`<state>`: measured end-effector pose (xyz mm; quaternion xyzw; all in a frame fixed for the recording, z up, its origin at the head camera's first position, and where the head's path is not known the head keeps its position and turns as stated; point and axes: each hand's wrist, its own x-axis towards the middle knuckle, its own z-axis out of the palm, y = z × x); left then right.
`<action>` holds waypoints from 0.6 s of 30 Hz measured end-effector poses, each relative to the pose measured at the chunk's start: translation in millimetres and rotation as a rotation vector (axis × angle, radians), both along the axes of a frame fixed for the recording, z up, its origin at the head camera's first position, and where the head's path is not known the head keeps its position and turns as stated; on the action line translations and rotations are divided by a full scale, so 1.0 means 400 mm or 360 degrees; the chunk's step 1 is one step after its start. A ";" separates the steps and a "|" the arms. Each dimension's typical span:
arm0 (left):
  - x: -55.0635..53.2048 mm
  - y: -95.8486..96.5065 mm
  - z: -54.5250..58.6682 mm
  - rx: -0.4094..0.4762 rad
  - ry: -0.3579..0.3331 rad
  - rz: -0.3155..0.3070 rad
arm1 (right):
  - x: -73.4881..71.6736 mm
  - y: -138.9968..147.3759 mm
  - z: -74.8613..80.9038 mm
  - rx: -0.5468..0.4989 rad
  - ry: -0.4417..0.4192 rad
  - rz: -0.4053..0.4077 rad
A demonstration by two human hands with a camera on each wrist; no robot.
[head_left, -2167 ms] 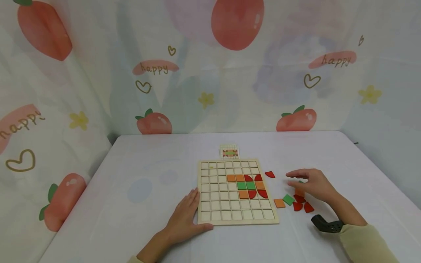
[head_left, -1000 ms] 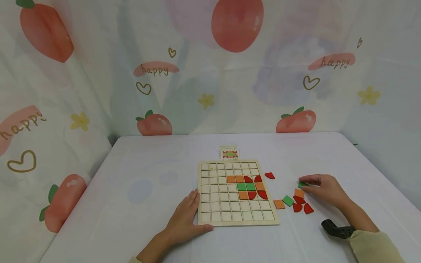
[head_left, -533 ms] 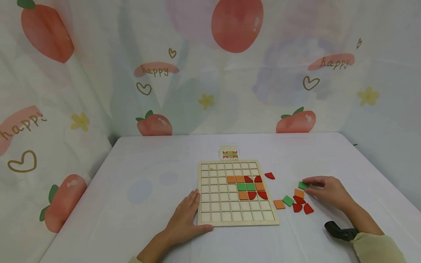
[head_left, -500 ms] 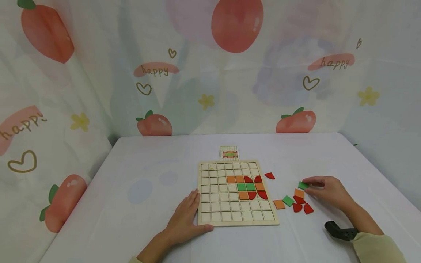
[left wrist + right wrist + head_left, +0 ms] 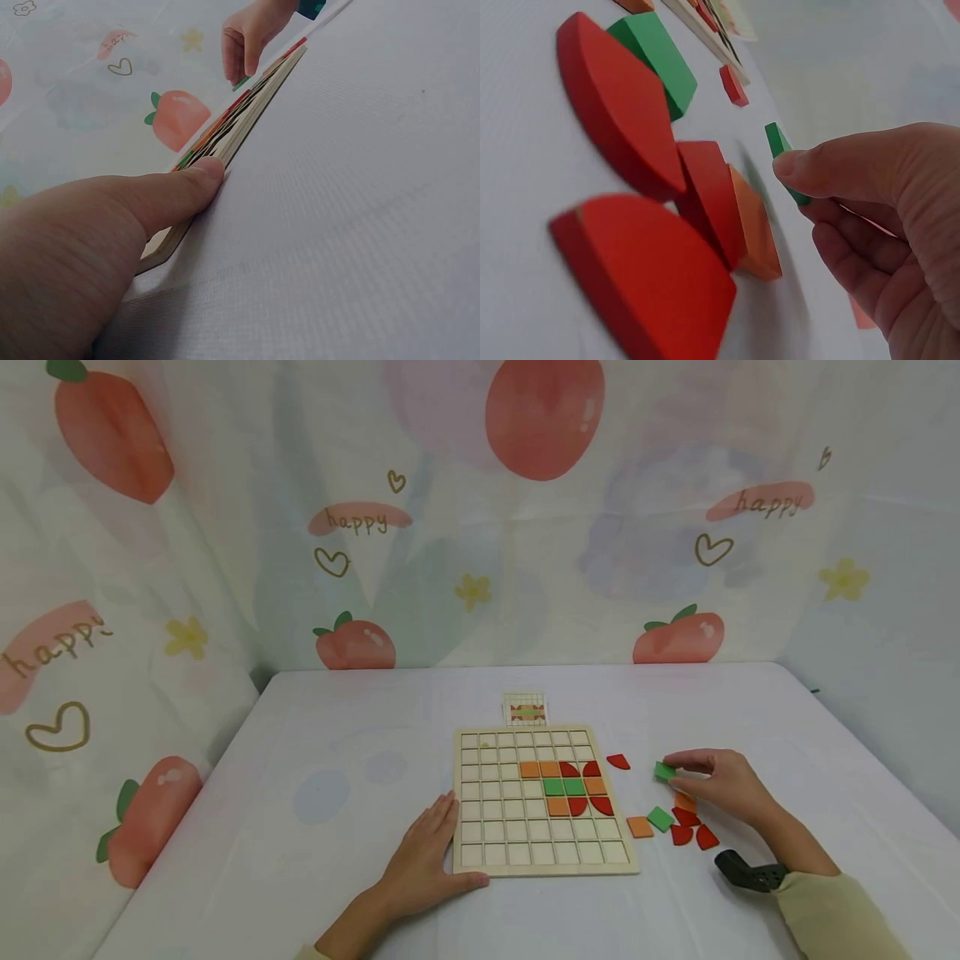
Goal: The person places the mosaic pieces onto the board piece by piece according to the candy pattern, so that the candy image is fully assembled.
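Note:
My right hand (image 5: 723,783) pinches a green square tile (image 5: 663,771) between thumb and fingers. In the right wrist view that green tile (image 5: 774,139) is tilted and lifted off the table. The left hand (image 5: 423,864) rests at the near left corner of a wooden grid board (image 5: 506,868), its thumb (image 5: 196,184) on the edge and the fingers straight along the side. Orange squares (image 5: 530,769), green squares (image 5: 553,787) and red quarter-round tiles (image 5: 602,807) lie in the board's right half.
Right of the board lie loose pieces: a green square (image 5: 660,818), an orange square (image 5: 640,827), several red quarter-rounds (image 5: 707,837) and another orange square (image 5: 685,802) partly under the right hand. One red quarter-round (image 5: 618,762) lies apart. A pattern card (image 5: 525,708) stands behind the board.
My right hand reached down to the green tile beyond the orange square, pinched it, and has now raised it and moved it left toward the board. The left hand has stayed put.

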<state>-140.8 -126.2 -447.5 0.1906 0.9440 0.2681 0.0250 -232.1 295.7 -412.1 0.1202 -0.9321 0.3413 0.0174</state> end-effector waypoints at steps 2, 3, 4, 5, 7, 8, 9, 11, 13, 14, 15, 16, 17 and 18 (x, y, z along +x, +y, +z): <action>0.000 0.001 0.000 -0.0003 0.0003 -0.0003 | -0.006 -0.011 -0.001 -0.0015 0.0006 0.0010; 0.000 0.001 0.000 -0.0004 0.0006 -0.0004 | -0.009 -0.016 -0.001 -0.0019 0.0017 0.0016; 0.000 0.001 0.000 -0.0003 0.0007 -0.0004 | -0.012 -0.022 -0.002 -0.0026 0.0024 0.0023; 0.000 0.001 0.000 -0.0004 0.0006 -0.0004 | -0.014 -0.028 -0.002 -0.0030 0.0028 0.0032; 0.000 0.001 -0.001 -0.0009 0.0009 -0.0001 | -0.019 -0.042 -0.002 -0.0047 0.0018 0.0057; 0.000 0.001 -0.001 -0.0009 0.0011 -0.0001 | -0.020 -0.049 -0.001 -0.0054 0.0014 0.0069; -0.001 0.001 -0.002 -0.0011 0.0011 0.0000 | -0.021 -0.057 -0.001 -0.0064 0.0007 0.0081; -0.002 0.001 -0.002 -0.0013 0.0014 -0.0001 | -0.022 -0.072 0.001 -0.0076 -0.0005 0.0091; -0.002 0.001 -0.002 -0.0013 0.0011 -0.0002 | -0.023 -0.088 0.003 -0.0085 -0.0003 0.0099; -0.002 0.001 -0.002 -0.0012 0.0009 -0.0003 | -0.023 -0.096 0.004 -0.0092 -0.0004 0.0105; -0.002 0.001 -0.001 -0.0012 0.0005 -0.0002 | -0.023 -0.103 0.005 -0.0101 -0.0004 0.0115; -0.002 0.001 0.000 -0.0012 0.0004 -0.0001 | -0.023 -0.111 0.006 -0.0109 0.0003 0.0133; -0.001 0.001 0.000 -0.0010 0.0001 0.0001 | -0.024 -0.119 0.007 -0.0118 0.0009 0.0155; -0.001 0.002 0.001 -0.0010 -0.0003 0.0002 | -0.025 -0.126 0.008 -0.0124 0.0020 0.0177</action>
